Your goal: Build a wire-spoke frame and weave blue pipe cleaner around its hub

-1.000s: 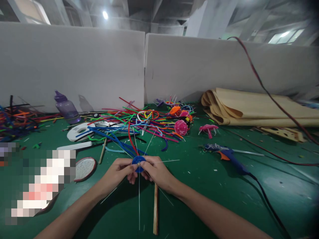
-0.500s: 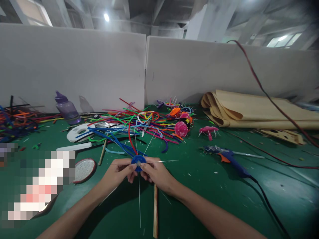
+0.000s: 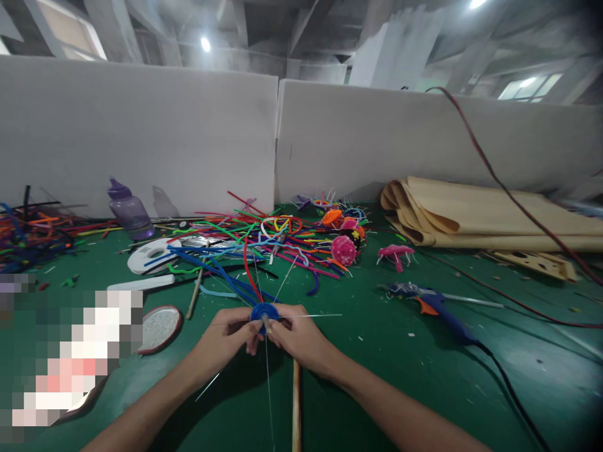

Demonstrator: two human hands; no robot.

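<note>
Between my two hands is a small blue disc (image 3: 264,312) with thin, stiff clear strands sticking out from it in several directions. My left hand (image 3: 238,333) pinches its left side, thumb near the centre. My right hand (image 3: 292,333) grips the right side, its thumb also pressed at the middle. What lies under the thumbs is too small to make out. Just beyond the disc, blue pipe cleaners (image 3: 214,263) and a red one (image 3: 249,270) reach toward it. A wooden stick (image 3: 296,408) lies below my right hand.
A hot glue gun (image 3: 440,307) with its cord lies at the right. Behind are a heap of coloured strips (image 3: 282,238), pink pieces (image 3: 396,253), a white spool (image 3: 153,254) and a purple bottle (image 3: 128,210). Brown paper (image 3: 471,213) rests at the back right. White panels (image 3: 141,132) border the table.
The whole scene sits slightly lower in the picture as the head view tilts up a little. Both hands keep hold of the blue disc, and its strands have shifted slightly.
</note>
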